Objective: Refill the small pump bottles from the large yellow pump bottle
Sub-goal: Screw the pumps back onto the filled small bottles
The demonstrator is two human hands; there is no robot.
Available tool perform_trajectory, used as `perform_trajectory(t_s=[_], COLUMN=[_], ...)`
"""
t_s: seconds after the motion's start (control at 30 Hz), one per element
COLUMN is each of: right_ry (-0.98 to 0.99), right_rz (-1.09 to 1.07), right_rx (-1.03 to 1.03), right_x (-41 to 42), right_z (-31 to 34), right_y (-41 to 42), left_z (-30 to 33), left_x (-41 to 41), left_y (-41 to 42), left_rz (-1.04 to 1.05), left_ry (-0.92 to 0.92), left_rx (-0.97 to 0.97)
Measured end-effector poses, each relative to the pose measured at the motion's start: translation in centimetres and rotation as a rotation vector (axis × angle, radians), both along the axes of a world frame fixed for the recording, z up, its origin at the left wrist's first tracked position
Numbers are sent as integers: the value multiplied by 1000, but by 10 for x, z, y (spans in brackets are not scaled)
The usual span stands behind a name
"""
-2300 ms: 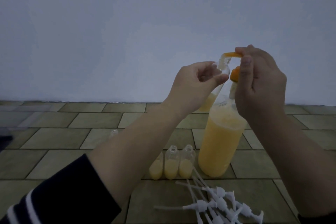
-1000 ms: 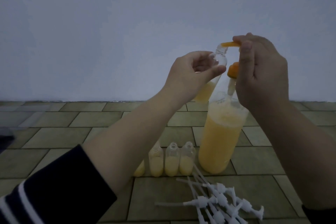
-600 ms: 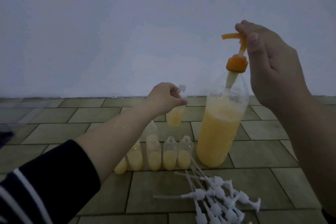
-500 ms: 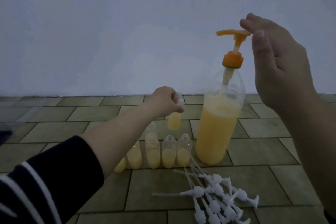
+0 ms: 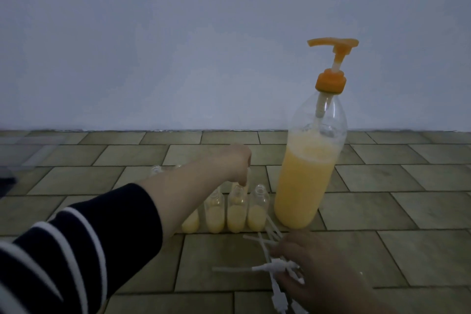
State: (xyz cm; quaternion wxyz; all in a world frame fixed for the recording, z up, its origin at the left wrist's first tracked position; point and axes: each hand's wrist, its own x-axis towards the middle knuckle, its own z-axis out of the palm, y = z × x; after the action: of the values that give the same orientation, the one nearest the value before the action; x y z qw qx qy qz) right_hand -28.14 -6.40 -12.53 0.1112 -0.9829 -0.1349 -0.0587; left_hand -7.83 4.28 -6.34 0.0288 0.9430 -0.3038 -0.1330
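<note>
The large yellow pump bottle (image 5: 303,186) stands upright on the tiled floor, its orange pump head (image 5: 332,44) raised and untouched. Left of it stands a row of small open bottles (image 5: 237,211) partly filled with yellow liquid. My left hand (image 5: 234,163) reaches down just behind this row, fingers curled on a small bottle that the row mostly hides. My right hand (image 5: 323,270) lies low on the pile of white pump tops (image 5: 270,266), fingers closing on one whose tube sticks out to the left.
Behind the row, clear empty small bottles (image 5: 156,169) stand partly hidden by my left forearm. A pale wall rises close behind the floor tiles. A dark object (image 5: 6,178) sits at the far left edge.
My left hand has carried the small bottle from the pump spout down behind the row. My right hand has let go of the orange pump head and dropped to the white pump tops.
</note>
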Motion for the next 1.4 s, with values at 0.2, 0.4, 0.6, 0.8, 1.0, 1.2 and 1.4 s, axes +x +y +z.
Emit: perform_trajectory(t_s=[0.2, 0.4, 0.6, 0.8, 1.0, 1.2, 1.4], right_ry=[43, 62, 84, -29, -271, -471, -507], right_rz=[-44, -103, -24, -3, 21, 39, 141], right_rx=[-52, 3, -142, 251, 411, 210, -89], right_x=[9, 17, 28, 10, 14, 41, 65], right_z=[-38, -31, -33, -9, 52, 93, 118], right_y=[-3, 1, 7, 8, 27, 59, 72], left_z=[2, 47, -17, -102, -103, -96, -84], left_x=[-1, -16, -76, -80, -70, -81, -98], left_y=[3, 63, 177, 188, 165, 164, 178], left_rz=[-35, 114, 639, 745, 736, 672, 625], left_ry=[-4, -141, -230, 181, 164, 104, 36], left_rx=[47, -546, -1386, -1101, -1162, -1226, -1268])
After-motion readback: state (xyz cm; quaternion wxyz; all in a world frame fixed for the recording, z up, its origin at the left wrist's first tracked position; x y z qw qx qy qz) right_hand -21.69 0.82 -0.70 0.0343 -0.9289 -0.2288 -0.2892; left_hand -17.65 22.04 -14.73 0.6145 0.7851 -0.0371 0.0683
